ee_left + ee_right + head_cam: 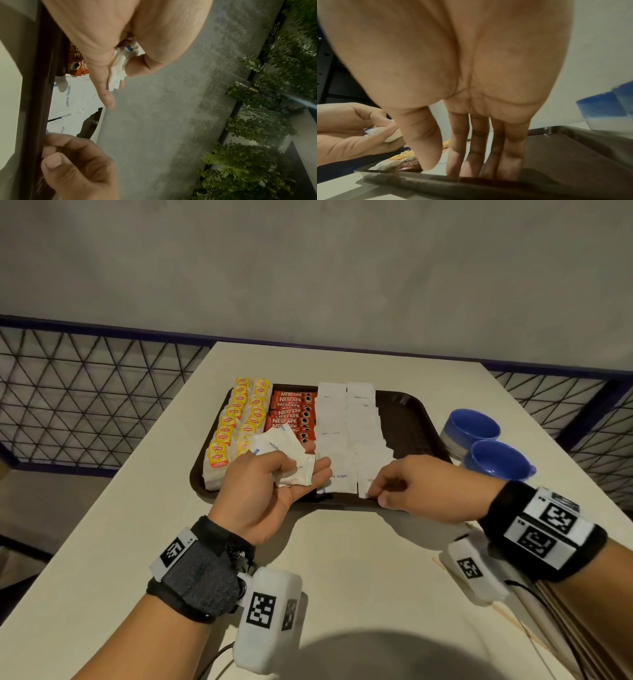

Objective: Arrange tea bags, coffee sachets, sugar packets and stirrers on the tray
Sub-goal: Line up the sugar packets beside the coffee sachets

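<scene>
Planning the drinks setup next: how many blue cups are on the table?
2. One blue cup stands right of the tray; the second blue cup sits just nearer the person, touching or overlapping it in the head view. Others may lie out of view.
</scene>
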Action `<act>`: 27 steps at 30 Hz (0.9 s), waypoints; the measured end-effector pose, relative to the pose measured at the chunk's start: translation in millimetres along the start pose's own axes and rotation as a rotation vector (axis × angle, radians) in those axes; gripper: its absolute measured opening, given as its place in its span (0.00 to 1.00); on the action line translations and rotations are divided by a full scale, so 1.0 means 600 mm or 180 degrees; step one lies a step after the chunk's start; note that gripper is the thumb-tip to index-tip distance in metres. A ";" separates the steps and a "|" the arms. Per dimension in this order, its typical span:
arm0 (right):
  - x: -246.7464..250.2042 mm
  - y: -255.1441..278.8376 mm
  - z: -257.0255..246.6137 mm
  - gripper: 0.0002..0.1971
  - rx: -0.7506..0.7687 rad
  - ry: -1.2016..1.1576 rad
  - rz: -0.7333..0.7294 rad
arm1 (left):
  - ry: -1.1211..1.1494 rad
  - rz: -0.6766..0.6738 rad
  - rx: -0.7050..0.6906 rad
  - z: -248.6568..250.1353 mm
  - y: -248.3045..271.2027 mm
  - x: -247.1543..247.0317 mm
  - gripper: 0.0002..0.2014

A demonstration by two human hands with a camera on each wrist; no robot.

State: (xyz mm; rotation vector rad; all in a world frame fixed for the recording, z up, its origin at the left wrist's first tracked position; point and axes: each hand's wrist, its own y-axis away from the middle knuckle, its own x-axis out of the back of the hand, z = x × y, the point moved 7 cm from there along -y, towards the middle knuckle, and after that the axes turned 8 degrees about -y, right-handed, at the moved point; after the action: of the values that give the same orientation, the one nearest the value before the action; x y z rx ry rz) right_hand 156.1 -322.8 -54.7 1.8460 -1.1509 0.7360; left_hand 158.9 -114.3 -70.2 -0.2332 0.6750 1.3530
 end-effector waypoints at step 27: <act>0.066 -0.007 0.039 0.08 -0.0583 0.0324 0.0122 | -0.0615 0.0237 0.0286 -0.010 -0.009 0.024 0.22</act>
State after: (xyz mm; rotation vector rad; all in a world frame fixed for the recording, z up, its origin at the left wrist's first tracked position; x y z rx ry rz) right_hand 177.2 -359.1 -36.0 1.6205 -1.1511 0.7133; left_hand 163.2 -106.9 -84.5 -0.0048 0.5849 1.3920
